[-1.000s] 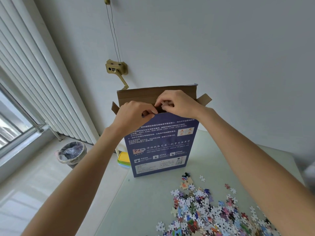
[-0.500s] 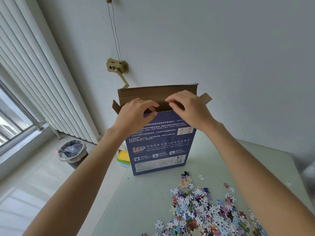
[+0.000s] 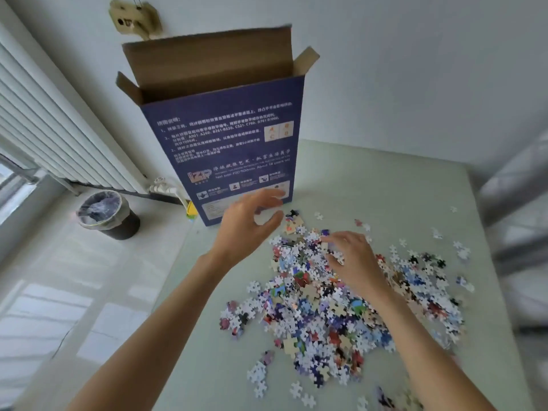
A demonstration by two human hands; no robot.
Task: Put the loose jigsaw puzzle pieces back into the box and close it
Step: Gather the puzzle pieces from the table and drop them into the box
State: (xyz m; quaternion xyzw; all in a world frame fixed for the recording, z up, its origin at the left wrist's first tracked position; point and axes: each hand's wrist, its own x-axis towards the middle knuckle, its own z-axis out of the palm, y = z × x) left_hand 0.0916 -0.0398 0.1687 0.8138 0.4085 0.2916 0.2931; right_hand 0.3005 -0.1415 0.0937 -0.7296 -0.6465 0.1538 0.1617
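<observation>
A tall dark-blue puzzle box [image 3: 228, 143] stands upright at the table's far left, its brown top flaps open. A wide heap of loose jigsaw pieces [image 3: 335, 307] covers the pale green table [image 3: 385, 185] in front of it. My left hand [image 3: 247, 223] hovers just in front of the box's lower edge, fingers spread and curled, holding nothing. My right hand [image 3: 353, 259] rests palm down on the heap's far side, fingertips touching pieces; whether any piece is pinched cannot be told.
A bin [image 3: 106, 215] lined with a plastic bag stands on the floor to the left, beside a white radiator [image 3: 59, 137]. A small yellow object [image 3: 191, 209] peeks out behind the box. Scattered single pieces [image 3: 456, 250] lie toward the table's right edge.
Both hands left the box's top flaps and came down to the table. The view tilted down, showing more of the pile. The box stands with its flaps open.
</observation>
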